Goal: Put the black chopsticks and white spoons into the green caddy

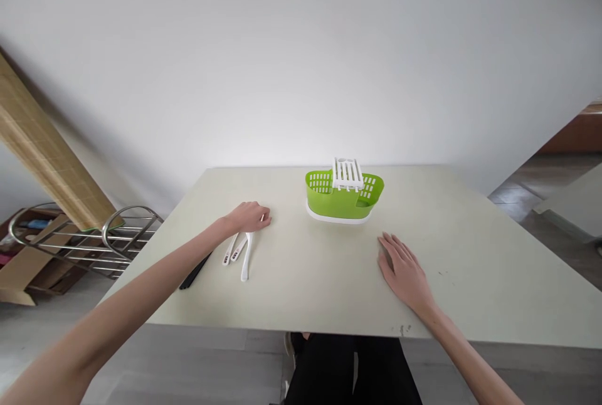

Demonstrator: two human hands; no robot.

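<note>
My left hand (249,217) is curled in a closed grip low over the left side of the table, with a sliver of white showing by its fingertips. A curved white utensil handle (246,259) runs out from beneath it. Two more pale handles with dark markings (228,250) lie beside that one, and the hand hides the far ends of all of these. Thin black sticks (194,273) lie partly under my left forearm. My right hand (403,270) rests flat and open on the tabletop, holding nothing. Nearest to it stands a green slotted basket (339,204) with a white base.
A white slatted rack (347,173) hangs on the basket's rim. The pale table (320,286) meets the wall at the back. On the floor to the left are a metal rack (94,245), a cardboard box (23,273) and a leaning rolled mat (51,148).
</note>
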